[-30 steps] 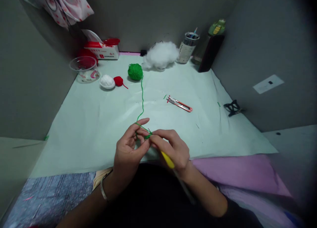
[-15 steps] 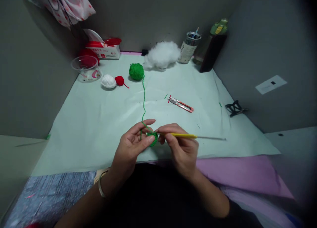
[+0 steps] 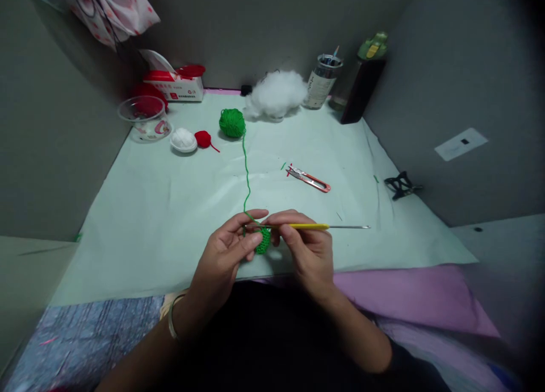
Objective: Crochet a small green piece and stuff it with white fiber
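Note:
My left hand (image 3: 225, 247) pinches a small green crocheted piece (image 3: 263, 241) near the table's front edge. Green yarn (image 3: 247, 176) runs over its index finger and back to a green ball (image 3: 232, 123). In my right hand (image 3: 307, 250) is a crochet hook (image 3: 313, 226) with a yellow handle, held level. The hook's metal tip reaches left across the top of the green piece to my left fingers. How the yarn lies around the tip is too small to tell.
Thread snips (image 3: 309, 178) lie beyond my right hand. At the back are white stuffing (image 3: 277, 94), a pen jar (image 3: 322, 83), a dark bottle (image 3: 365, 85) and a tissue box (image 3: 181, 88). White yarn (image 3: 184, 139), red yarn (image 3: 203, 139) and a plastic tub (image 3: 149, 122) sit left; a black clip (image 3: 401, 186) lies right.
The hook has moved left, its tip now out past the green piece, and lies more level. My right hand has shifted slightly left with it. The whole view has shifted a little.

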Demonstrator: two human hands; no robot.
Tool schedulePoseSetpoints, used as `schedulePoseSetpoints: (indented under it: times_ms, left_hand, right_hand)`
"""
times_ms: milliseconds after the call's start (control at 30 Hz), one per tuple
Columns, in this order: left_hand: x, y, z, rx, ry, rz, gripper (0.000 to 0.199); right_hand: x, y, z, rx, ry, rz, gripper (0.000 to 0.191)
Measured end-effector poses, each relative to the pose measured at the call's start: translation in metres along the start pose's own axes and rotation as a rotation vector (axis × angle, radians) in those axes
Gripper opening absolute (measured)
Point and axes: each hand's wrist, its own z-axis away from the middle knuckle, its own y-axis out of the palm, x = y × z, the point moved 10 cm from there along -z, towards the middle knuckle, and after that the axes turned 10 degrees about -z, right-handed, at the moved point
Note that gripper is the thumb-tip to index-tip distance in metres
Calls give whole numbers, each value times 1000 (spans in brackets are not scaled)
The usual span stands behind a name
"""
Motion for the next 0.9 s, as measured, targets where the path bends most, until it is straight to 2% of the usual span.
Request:
schedulePoseSetpoints:
  times_ms: [100, 233, 433, 533, 633, 733, 767, 833, 900]
  left_hand:
    - [-3, 0, 2, -5, 31, -75, 26]
    - [-5, -4, 2, -17, 50, -117, 27]
    - [-5, -10, 3, -54, 59, -168, 28]
    - [-11, -11, 4, -101, 115, -238, 27]
    - [-21, -15, 11, -221, 218, -379, 26]
    - [-26, -16, 19, -302, 271, -462, 36]
    - [-23, -15, 18, -286, 243, -418, 41]
    - [-8, -10, 12, -175, 107, -226, 48]
    - [8, 0, 6, -30, -62, -4, 51]
  right_hand:
    - [-7, -5, -1, -48, 49, -86, 14]
    - [-13, -4, -3, -34, 116, -180, 19]
    - [2, -1, 1, 2, 50, -77, 20]
    - [17, 4, 8, 64, -88, 131, 20]
    - [34, 19, 19, 192, -339, 403, 24]
    - [37, 32, 31, 292, -541, 674, 28]
    - [36, 34, 34, 306, -569, 743, 29]
    - [35, 33, 35, 287, -581, 796, 31]
    - [39, 25, 33, 216, -547, 682, 31]
